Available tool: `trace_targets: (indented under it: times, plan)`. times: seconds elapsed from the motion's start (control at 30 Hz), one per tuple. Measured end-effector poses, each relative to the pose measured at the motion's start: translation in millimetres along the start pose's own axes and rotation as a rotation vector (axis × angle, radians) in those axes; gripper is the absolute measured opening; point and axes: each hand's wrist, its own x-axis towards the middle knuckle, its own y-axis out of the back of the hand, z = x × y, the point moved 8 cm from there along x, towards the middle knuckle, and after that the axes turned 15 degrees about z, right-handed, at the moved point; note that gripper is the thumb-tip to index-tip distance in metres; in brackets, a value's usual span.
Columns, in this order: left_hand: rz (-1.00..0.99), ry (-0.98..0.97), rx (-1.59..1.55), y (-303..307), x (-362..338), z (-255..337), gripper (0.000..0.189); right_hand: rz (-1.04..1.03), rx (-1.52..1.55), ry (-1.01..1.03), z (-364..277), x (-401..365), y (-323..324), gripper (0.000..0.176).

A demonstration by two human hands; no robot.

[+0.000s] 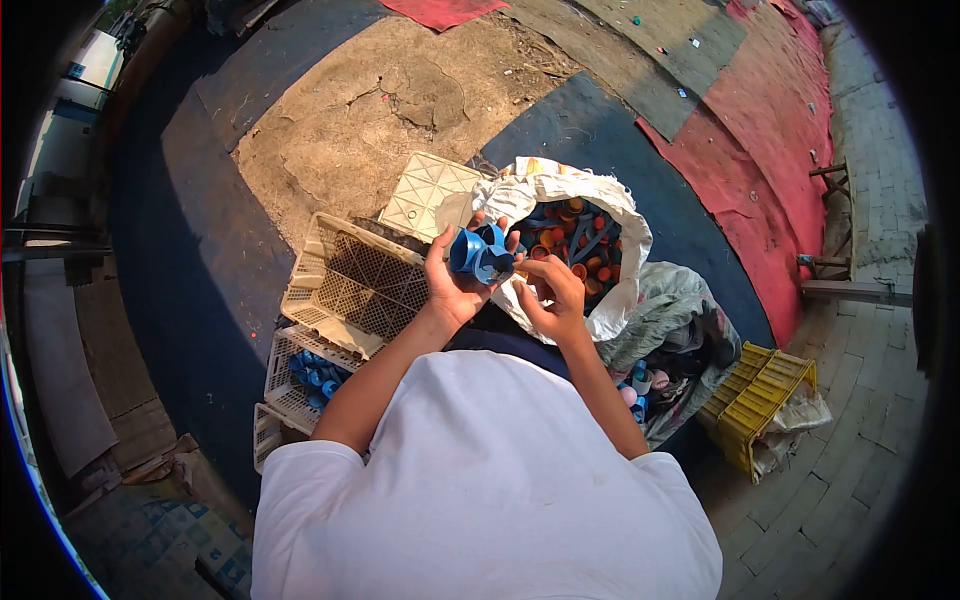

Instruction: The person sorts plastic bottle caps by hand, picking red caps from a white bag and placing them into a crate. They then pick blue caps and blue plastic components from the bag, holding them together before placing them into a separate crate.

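Note:
Blue plastic pieces shaped like short open tubes (pixel 476 254), seemingly joined or bunched together, rest in my left hand (pixel 452 296). Its fingers curl round them from behind, with the thumb along the left side. My right hand (pixel 556 296) is close by on the right, fingers bent in a pinch at the edge of the blue pieces. Whether anything small is between those fingertips is too small to tell. Just beyond both hands, a white woven sack (pixel 628 222) stands with its mouth wide, holding many orange and blue plastic parts (pixel 580 238).
A cream lattice crate (pixel 322 258) lies left of my hands, another crate piece (pixel 425 190) behind it. Blue pieces (pixel 318 378) fill a lower crate (pixel 282 388). To the right are a grey sack (pixel 662 308) of mixed parts and a yellow crate (pixel 752 392).

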Motion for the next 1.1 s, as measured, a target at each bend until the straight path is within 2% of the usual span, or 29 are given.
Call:
trace_targets:
  times: [0.03,0.17,0.2,0.3,0.33,0.37,0.47,0.57,0.6,0.73,0.93,1.1]
  plan:
    - [-0.003,-0.002,-0.004,1,0,1,0.044,0.087,0.024,0.035,-1,5,6,0.019]
    - [-0.009,-0.002,-0.020,5,-2,3,0.042,0.342,0.260,-0.402,93,0,11,0.010]
    - [-0.005,-0.001,-0.021,5,-2,4,0.042,0.313,0.066,-0.462,127,-2,13,0.017]
    - [0.000,0.002,-0.026,8,-4,5,0.041,0.209,-0.324,-0.457,170,5,8,0.027]
    - [-0.001,0.005,-0.028,8,-4,4,0.041,0.196,-0.384,-0.535,184,7,3,0.036]
    - [0.000,0.002,-0.024,8,-4,4,0.041,0.145,-0.479,-0.551,193,9,-2,0.037]
    - [0.009,-0.005,-0.015,7,-6,3,0.042,0.036,-0.686,-0.583,203,20,-24,0.045]
    - [0.012,-0.008,-0.018,9,-6,4,0.042,0.031,-0.599,-0.635,215,25,-43,0.048]
    - [0.006,-0.013,-0.020,10,-7,5,0.042,0.052,-0.618,-0.519,209,31,-47,0.047]
    - [-0.028,-0.028,-0.015,9,-10,8,0.039,0.032,-0.711,-0.556,232,32,-64,0.047]
    - [-0.018,-0.036,-0.018,12,-12,11,0.039,0.061,-0.569,-0.442,253,37,-64,0.039]
    - [-0.006,-0.025,-0.033,12,-11,11,0.039,0.223,-0.363,-0.869,244,3,-21,0.037]
